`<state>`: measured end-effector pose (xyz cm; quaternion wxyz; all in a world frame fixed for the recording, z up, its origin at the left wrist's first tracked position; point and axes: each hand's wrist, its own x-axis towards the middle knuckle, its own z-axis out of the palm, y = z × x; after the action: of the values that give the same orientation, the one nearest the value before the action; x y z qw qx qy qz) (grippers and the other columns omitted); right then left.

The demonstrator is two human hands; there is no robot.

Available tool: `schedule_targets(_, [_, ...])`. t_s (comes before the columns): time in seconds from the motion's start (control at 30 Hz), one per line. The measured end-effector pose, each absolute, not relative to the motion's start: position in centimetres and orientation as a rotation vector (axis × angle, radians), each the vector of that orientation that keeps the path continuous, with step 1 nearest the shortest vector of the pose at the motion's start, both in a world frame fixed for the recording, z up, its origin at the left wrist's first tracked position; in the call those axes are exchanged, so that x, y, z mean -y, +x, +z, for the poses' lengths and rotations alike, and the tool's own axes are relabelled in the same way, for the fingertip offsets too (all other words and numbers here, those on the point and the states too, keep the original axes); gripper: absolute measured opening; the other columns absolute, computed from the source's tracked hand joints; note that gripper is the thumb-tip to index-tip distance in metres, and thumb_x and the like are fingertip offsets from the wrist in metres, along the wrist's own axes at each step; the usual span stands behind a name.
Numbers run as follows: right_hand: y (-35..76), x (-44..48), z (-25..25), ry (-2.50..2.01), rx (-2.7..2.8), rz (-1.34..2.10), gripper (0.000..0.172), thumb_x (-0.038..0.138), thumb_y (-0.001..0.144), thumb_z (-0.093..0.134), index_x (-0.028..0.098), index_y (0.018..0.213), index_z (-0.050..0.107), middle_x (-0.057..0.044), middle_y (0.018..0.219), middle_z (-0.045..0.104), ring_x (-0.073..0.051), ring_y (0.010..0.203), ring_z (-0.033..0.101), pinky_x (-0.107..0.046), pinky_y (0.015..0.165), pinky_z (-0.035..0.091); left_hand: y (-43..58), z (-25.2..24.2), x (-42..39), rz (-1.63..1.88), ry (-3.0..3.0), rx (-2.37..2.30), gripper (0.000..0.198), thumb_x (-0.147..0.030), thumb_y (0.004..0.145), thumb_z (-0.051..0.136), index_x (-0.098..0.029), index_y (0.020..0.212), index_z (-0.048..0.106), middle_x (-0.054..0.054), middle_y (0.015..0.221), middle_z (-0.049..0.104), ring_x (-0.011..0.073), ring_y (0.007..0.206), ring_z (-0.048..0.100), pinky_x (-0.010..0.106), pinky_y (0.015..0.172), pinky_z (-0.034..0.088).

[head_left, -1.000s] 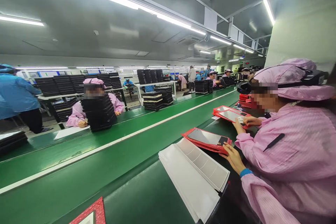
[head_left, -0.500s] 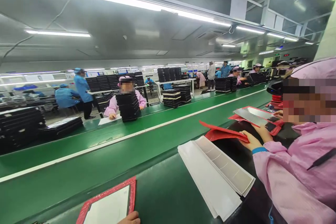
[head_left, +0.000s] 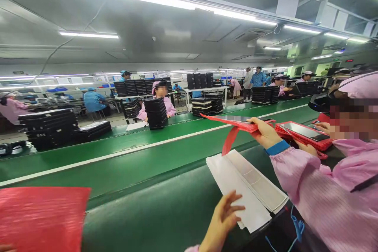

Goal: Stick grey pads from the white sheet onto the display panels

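Clearly, the fingers (head_left: 235,207) of the right hand (head_left: 226,214) are spread and a little curled, with nothing pinched between them. Their tips reach the near left edge of the stack of white sheets (head_left: 233,177), touching it or just over it; I cannot tell which. The palm is open and the wrist comes up from the lower border of the view, with a bit of pink sleeve behind it. The stack lies flat on the dark green bench top (head_left: 165,212), its long side running away from the person, and the upper right sheet shows a row of pressed panels. To my judgement these sheets are thin, light and smooth. They will bend easily and slide one over another, so a pinch at a free corner or along the near edge, thumb under and fingers on top, should lift one without creasing it. Well to the left of the stack a red bubble bag (head_left: 44,216) fills the lower corner. It looks soft and light too. Of the left hand (head_left: 3,249) only a sliver shows under this bag, so the state of its fingers cannot be told. Beyond the far end of the stack, a co-worker's hand (head_left: 265,134) holds up another red bag (head_left: 236,124) with a flat dark device inside. Behind the stack runs the green conveyor belt (head_left: 118,153), and a blue cord (head_left: 297,228) hangs just beside its near right corner.
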<state>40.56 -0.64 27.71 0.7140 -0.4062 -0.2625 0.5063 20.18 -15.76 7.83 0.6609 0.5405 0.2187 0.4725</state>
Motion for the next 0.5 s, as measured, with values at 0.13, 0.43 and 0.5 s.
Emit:
schedule_targets(0.13, [34.8, 6.0, 25.7, -0.814, 0.666, 1.231, 0.006, 0.009, 0.069, 0.061, 0.013, 0.068, 0.057, 0.005, 0.059, 0.06, -0.006, 0.05, 0.056, -0.016, 0.049, 0.048, 18.8, 11.8, 10.6, 1.201, 0.669, -0.222, 0.068, -0.071, 0.072, 0.042, -0.026, 0.122, 0.047, 0.011, 0.134, 0.043, 0.0302, 0.117, 0.047, 0.045, 0.086, 0.045])
schedule_targets(0.43, [25.5, 17.9, 8.6, -0.982, 1.326, 1.049, 0.027, 0.035, 0.084, 0.052, 0.02, 0.107, 0.055, -0.005, 0.105, 0.061, -0.018, 0.091, 0.06, -0.036, 0.075, 0.052, 6.6, 6.5, 7.3, 1.814, 0.633, -1.119, 0.063, -0.054, 0.076, 0.054, -0.025, 0.128, 0.035, 0.01, 0.121, 0.053, 0.0231, 0.106, 0.055, 0.033, 0.084, 0.048])
schedule_targets(0.5, [24.8, 19.2, 6.7, -1.011, 1.405, 1.016, 0.028, 0.037, 0.085, 0.052, 0.022, 0.109, 0.054, -0.005, 0.11, 0.058, -0.018, 0.095, 0.057, -0.037, 0.077, 0.051, 4.8, 4.2, 7.4, 1.815, 0.597, -1.269, 0.07, -0.044, 0.075, 0.059, -0.028, 0.133, 0.024, 0.01, 0.131, 0.044, 0.0222, 0.113, 0.05, 0.031, 0.083, 0.047])
